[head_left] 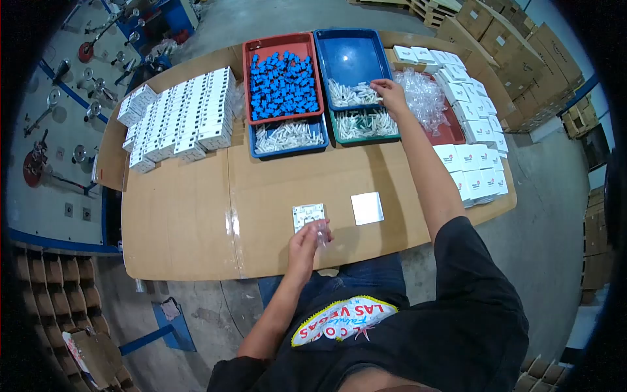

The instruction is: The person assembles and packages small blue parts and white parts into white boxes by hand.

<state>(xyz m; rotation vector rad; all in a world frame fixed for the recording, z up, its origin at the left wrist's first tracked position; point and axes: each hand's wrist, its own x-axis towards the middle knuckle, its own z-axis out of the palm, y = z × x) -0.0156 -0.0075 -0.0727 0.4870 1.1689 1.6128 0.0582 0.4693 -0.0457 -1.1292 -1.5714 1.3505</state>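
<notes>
My left hand (302, 251) is closed around a clear plastic piece (322, 234), close to the table's front edge. Just beyond its fingers lies a white square part with cut-outs (308, 214), partly covered by the hand. A plain white square plate (367, 208) rests to the right of it. My right hand (390, 97) reaches far forward over the blue tray (349, 55), its fingers pinched together beside small white plugs (349, 93). Whatever sits between those fingertips is too small to make out.
A red tray (247, 78) of small blue parts overlaps a blue tray (287, 154) of white plugs. A green tray (366, 140) holds more plugs. Clear plastic pieces (421, 98) are heaped at right. Stacked white units (189, 111) stand left, white boxes (473, 111) right.
</notes>
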